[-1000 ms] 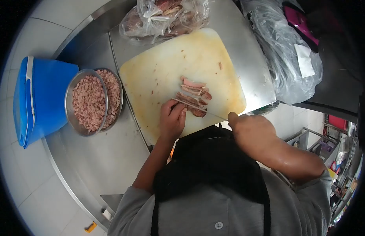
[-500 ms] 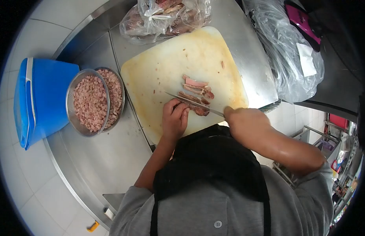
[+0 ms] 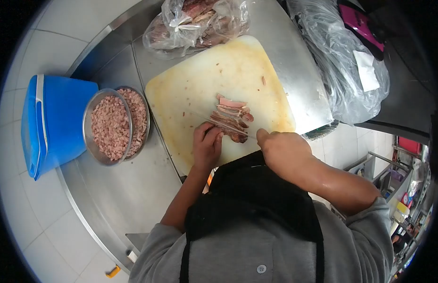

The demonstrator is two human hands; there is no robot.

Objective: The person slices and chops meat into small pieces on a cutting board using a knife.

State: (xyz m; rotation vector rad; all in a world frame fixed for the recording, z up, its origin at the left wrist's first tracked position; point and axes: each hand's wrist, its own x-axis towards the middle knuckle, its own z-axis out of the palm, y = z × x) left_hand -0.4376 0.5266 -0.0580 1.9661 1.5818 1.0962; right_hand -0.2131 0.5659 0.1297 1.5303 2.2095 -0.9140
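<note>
Since a moment ago, the right hand (image 3: 286, 153) has pushed in over the large white, yellow-stained cutting board (image 3: 237, 61), carrying the thin-bladed metal knife (image 3: 230, 126) toward the left. That hand is closed in a fist around the handle, which it hides. The left hand (image 3: 207, 144) has its fingers bent and bunched at the left end of the brown-and-pink meat strips (image 3: 234, 104); I can't tell whether they pinch it. The meat lies on the board, the blurred blade across its nearer pieces. Off to the left, a clear round bowl (image 3: 88, 125) of chopped pink meat overlaps a round metal bowl (image 3: 148, 113).
</note>
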